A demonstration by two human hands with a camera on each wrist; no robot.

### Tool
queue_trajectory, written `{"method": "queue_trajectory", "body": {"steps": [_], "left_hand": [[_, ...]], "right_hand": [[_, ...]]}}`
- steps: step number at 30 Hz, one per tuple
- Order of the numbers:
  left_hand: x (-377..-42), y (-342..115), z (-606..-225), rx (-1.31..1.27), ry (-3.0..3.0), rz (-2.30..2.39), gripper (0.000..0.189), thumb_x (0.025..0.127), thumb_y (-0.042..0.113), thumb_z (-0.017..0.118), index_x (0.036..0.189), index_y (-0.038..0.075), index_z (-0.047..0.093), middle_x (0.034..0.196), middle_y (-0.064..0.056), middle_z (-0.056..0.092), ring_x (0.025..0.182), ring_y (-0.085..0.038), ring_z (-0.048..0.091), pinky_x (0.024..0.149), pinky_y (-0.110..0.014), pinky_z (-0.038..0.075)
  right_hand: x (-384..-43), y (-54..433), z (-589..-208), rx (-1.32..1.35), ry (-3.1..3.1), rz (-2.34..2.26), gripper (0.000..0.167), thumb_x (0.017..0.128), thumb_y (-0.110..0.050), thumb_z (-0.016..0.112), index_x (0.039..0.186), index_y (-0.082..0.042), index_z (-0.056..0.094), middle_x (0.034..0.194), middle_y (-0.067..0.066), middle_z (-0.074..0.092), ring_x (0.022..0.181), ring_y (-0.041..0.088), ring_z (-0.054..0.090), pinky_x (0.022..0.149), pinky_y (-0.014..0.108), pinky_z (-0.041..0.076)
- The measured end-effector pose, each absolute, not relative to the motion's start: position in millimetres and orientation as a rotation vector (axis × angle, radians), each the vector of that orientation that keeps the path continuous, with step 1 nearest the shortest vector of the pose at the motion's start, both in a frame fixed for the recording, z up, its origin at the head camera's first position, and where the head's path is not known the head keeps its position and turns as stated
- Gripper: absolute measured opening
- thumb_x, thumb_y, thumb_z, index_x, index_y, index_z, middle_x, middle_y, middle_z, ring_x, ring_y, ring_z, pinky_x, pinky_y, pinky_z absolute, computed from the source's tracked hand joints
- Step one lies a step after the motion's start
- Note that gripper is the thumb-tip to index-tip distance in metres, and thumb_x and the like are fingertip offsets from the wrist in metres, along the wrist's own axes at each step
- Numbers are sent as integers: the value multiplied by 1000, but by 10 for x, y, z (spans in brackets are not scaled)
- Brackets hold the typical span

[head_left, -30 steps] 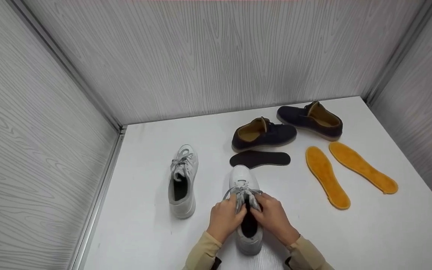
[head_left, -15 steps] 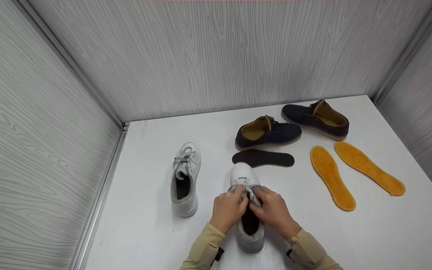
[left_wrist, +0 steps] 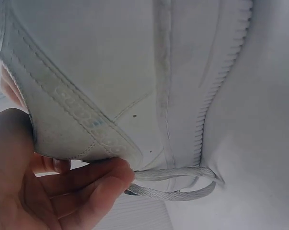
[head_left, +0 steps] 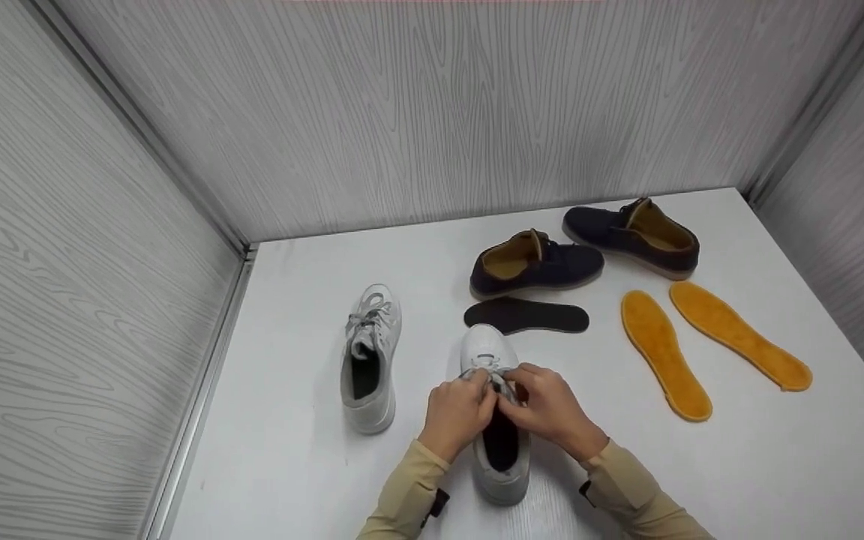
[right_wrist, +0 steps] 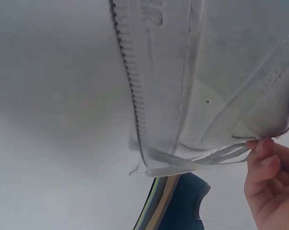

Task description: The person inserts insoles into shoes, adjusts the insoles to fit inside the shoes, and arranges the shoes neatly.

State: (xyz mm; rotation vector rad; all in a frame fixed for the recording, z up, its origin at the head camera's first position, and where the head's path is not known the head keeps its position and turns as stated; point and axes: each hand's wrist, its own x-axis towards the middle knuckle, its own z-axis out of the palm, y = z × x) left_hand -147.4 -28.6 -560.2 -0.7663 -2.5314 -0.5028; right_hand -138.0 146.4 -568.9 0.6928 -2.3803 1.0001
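A white sneaker [head_left: 486, 345] stands upright with its toe away from me, both hands over its lacing. My left hand [head_left: 456, 418] pinches the grey shoelace [left_wrist: 192, 194] near the eyelets; in the left wrist view a lace loop hangs out past its fingertips. From the other side, my right hand [head_left: 552, 411] holds the lace between thumb and fingers, and strands [right_wrist: 197, 165] run to its fingertips in the right wrist view. The knot is mostly hidden by the fingers. Behind the hands shows the shoe's dark opening.
A second white sneaker [head_left: 369, 375] stands to the left, laces tied. Beyond the held shoe's toe lies a dark insole [head_left: 529, 316]. Two navy shoes [head_left: 559, 266] sit at the back, and two orange insoles [head_left: 661, 349] lie on the right of the white table [head_left: 267, 450].
Both hands have shifted from the sides of the shoe's opening up to the laces. The right hand's fingers have lifted and drawn together. The view has shifted slightly.
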Motion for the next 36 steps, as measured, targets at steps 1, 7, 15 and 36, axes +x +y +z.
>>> {"method": "queue_trajectory", "body": {"steps": [1, 7, 15, 36], "left_hand": [[-1474, -284, -5608, -772, -2525, -511, 16, 86, 17, 65, 76, 11, 54, 52, 0, 52, 40, -21, 50, 39, -35, 41], [-1492, -289, -5614, -788, -2502, -545, 20, 86, 17, 66, 73, 13, 51, 51, 2, 47, 40, -18, 47, 39, -33, 39], [-1484, -319, -5622, -775, -2494, -544, 17, 83, 20, 68, 73, 12, 55, 53, -1, 53, 42, -25, 54, 40, -38, 42], [-1504, -319, -5632, -791, -2524, -587, 18, 87, 20, 65, 73, 13, 55, 53, 0, 52, 43, -21, 54, 41, -35, 42]], "right_hand": [[-1390, 1479, -5683, 708, -2386, 1015, 12, 74, -6, 77, 81, -7, 68, 64, -3, 47, 55, 0, 38, 49, 19, 35], [-1443, 1526, -5627, 776, -2401, 1105, 4, 81, -7, 73, 82, -9, 70, 64, -4, 51, 55, 3, 42, 50, 20, 37], [-1587, 1606, -5552, 746, -2363, 1137, 9, 84, -1, 70, 78, -7, 71, 67, -4, 59, 57, 6, 50, 53, 23, 44], [-2447, 2131, -5944, 566, -2548, 642, 28, 79, -1, 70, 105, 6, 66, 109, 25, 60, 94, 43, 58, 77, 57, 47]]}}
